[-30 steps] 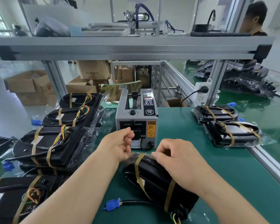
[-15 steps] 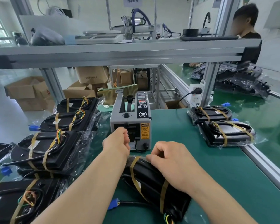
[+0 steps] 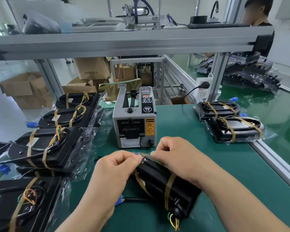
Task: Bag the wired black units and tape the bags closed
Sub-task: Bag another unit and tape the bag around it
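Pinching the bag mouth [image 3: 141, 155] shut at the unit's [image 3: 164, 183] far end, my left hand [image 3: 119, 168] and right hand [image 3: 176, 154] met just before the tape dispenser [image 3: 134, 118], the unit's long axis running back toward me, rightward.

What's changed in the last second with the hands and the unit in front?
The left hand has come back from the tape dispenser to the far end of the bagged unit, meeting the right hand; both now pinch the bag there. The unit, dispenser and side stacks stayed put.
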The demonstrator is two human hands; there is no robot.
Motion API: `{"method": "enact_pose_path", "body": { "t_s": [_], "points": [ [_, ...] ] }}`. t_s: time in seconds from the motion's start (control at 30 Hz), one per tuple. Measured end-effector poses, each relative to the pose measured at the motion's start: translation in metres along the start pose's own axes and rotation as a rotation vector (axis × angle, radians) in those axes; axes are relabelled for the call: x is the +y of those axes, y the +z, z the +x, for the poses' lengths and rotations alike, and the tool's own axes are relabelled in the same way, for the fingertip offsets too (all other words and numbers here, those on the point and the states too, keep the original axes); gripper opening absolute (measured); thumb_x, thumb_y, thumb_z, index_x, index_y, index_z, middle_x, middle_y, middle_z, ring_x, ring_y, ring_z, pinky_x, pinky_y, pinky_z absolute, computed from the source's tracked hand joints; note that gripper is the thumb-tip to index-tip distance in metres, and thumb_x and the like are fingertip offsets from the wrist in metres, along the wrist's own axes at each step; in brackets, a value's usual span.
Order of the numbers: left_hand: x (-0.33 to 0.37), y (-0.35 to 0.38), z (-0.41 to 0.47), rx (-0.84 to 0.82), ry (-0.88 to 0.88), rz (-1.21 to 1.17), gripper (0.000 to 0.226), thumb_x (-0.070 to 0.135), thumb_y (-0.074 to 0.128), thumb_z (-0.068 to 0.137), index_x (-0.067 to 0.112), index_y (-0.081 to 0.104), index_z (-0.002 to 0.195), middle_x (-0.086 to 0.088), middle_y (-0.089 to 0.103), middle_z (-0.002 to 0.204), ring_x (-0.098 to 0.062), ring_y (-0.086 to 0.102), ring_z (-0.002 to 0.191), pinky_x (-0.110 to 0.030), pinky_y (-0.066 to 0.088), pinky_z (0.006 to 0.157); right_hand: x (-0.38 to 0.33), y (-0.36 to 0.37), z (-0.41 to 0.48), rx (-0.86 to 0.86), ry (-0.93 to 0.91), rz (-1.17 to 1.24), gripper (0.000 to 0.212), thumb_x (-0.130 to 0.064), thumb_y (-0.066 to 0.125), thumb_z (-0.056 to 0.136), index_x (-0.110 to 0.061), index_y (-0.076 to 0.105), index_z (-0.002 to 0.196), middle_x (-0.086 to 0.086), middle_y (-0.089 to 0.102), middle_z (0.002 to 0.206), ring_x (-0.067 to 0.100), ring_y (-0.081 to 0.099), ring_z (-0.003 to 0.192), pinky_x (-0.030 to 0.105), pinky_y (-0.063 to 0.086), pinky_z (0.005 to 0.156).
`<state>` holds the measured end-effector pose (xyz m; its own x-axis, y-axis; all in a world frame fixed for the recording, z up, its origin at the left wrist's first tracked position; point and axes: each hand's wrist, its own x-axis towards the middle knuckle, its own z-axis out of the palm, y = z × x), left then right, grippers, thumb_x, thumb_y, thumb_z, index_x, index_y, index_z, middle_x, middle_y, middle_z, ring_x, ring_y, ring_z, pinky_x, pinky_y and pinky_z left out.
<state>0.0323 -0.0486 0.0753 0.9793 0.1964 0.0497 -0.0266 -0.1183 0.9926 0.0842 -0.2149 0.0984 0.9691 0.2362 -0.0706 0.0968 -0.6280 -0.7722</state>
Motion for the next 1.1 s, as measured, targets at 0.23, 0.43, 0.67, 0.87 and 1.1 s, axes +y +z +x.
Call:
{"method": "enact_pose_path", "body": {
  "t_s": [0.23,0.43,0.67,0.87,1.1],
  "points": [
    [-0.012,-0.004,0.001,0.05,-0.03,-0.08,0.017,0.033,0.075,0.074,0.019,0.07,0.065,0.008,0.048,0.053,-0.005,0.038,0.049,-0.019,0.034,0.052,-0.007,0.012,-0.007,-0.008,-0.148,-0.122,0.021,-0.038,0.063,0.089,-0.024,0.054,0.075,-0.01,0.058,0.073,0.003,0.051,0.066,0.021,0.039,0.059],
    [-0.02,-0.003,0.003,0.067,-0.073,-0.26,0.022,0.012,0.069,0.085,0.017,0.069,0.063,-0.001,0.046,0.06,-0.009,0.038,0.053,-0.031,0.034,0.063,-0.016,0.016,-0.005,0.065,-0.323,-0.242,0.012,-0.036,0.066,0.085,-0.03,0.057,0.079,-0.013,0.061,0.081,0.006,0.057,0.078,0.033,0.053,0.075],
    [-0.02,-0.001,0.007,0.021,-0.128,-0.395,0.024,0.006,0.066,0.085,0.015,0.067,0.063,0.0,0.048,0.06,-0.008,0.039,0.052,-0.028,0.036,0.063,-0.016,0.018,0.008,0.093,-0.242,-0.195,0.02,-0.029,0.068,0.083,-0.027,0.06,0.065,-0.013,0.062,0.068,0.003,0.057,0.068,0.023,0.048,0.065],
    [-0.019,-0.006,0.004,0.006,-0.095,-0.233,0.02,0.024,0.074,0.076,0.023,0.066,0.058,0.003,0.047,0.058,-0.008,0.038,0.052,-0.021,0.036,0.057,-0.009,0.022,0.017,0.033,-0.077,0.042,0.02,-0.024,0.07,0.081,-0.017,0.063,0.064,-0.02,0.055,0.049,-0.004,0.046,0.045,0.007,0.036,0.044],
    [-0.018,-0.007,0.001,0.017,-0.079,-0.093,0.016,0.023,0.071,0.081,0.021,0.07,0.065,0.014,0.052,0.049,0.001,0.044,0.045,-0.011,0.036,0.048,-0.003,0.024,0.018,0.027,-0.036,0.15,0.012,-0.029,0.072,0.077,-0.022,0.066,0.069,-0.018,0.058,0.053,-0.004,0.046,0.045,0.01,0.037,0.046]
  ]
}}
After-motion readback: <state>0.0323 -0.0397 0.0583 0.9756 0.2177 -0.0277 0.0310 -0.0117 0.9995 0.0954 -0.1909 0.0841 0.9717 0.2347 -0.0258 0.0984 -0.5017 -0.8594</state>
